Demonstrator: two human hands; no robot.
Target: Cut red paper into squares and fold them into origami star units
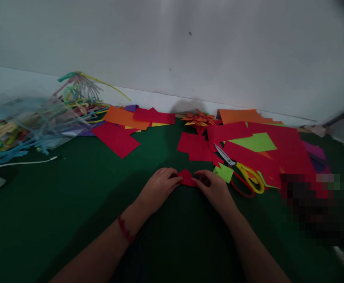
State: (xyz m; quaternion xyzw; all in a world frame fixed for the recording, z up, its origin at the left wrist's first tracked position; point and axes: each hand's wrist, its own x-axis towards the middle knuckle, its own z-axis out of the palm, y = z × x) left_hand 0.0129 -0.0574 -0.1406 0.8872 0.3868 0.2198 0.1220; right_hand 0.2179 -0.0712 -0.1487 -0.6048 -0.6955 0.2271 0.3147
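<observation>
A small folded piece of red paper [187, 177] lies on the green table [71, 204] between my two hands. My left hand [159, 188] rests on its left edge with the fingers curled and pressed down on it. My right hand [214, 188] pinches its right side, fingers closed over the paper. A red string bracelet sits on my left wrist. Just right of my right hand lie a small lime-green paper scrap [224, 172] and scissors [244, 175] with yellow and red handles.
Sheets of red, orange and lime paper [257, 145] cover the table's far right; more red and orange sheets [121, 129] lie far left of centre. A folded orange-and-red paper star [200, 118] sits by the white wall. A heap of coloured strips in clear plastic [27, 125] fills the left.
</observation>
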